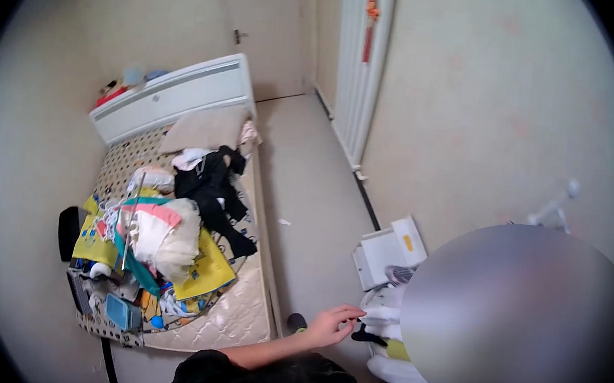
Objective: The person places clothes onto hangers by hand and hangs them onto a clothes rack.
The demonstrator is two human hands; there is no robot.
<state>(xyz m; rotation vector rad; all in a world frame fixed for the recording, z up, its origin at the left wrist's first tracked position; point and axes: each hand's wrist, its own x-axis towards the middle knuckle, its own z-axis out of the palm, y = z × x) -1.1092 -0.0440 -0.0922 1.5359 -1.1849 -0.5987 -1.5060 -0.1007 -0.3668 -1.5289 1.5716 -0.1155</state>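
Observation:
My left hand [331, 326] reaches to the right from a black sleeve, low in the middle of the view. Its fingers stretch out, with the thumb a little apart, and the fingertips are at the edge of some white cloth [384, 316]. Whether they touch it is hard to tell. Just below the fingers lie a black strip of cloth [368, 336] and a yellow-green piece [398, 349] among more white fabric [397, 373]. A large blurred patch covers whatever is to the right of this pile. My right hand does not show.
On the left stands a bed [259, 316] heaped with clothes, a yellow bag [207, 266], a pillow [204, 129] and a blue-lidded box [123, 312]. A white box-like thing [390, 253] is by the wall. A door [268, 39] is at the back.

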